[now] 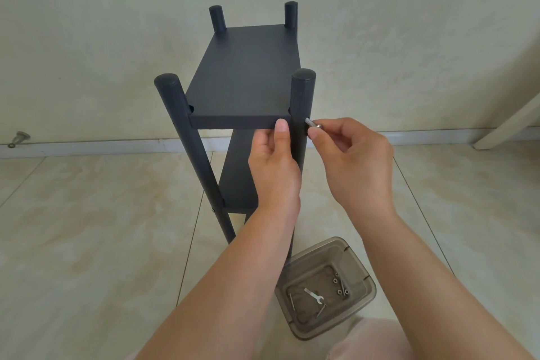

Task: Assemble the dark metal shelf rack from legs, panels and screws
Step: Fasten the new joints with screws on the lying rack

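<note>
Pinching a silver screw [312, 123] at the near right leg [302, 102], the right hand [355, 161] holds it at the hole. The left hand [274, 164] grips the top panel [245, 79] — thumb on its front edge — beside that leg.

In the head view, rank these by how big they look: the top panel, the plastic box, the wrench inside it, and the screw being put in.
1. Top panel, though it is nearer the camera than the box.
2. Plastic box.
3. Wrench.
4. Screw, pinched by the right hand and partly hidden.

Four legs [302, 102], two panels [242, 76], one held screw [312, 123], one tub [325, 286], one spanner [313, 296]
</note>
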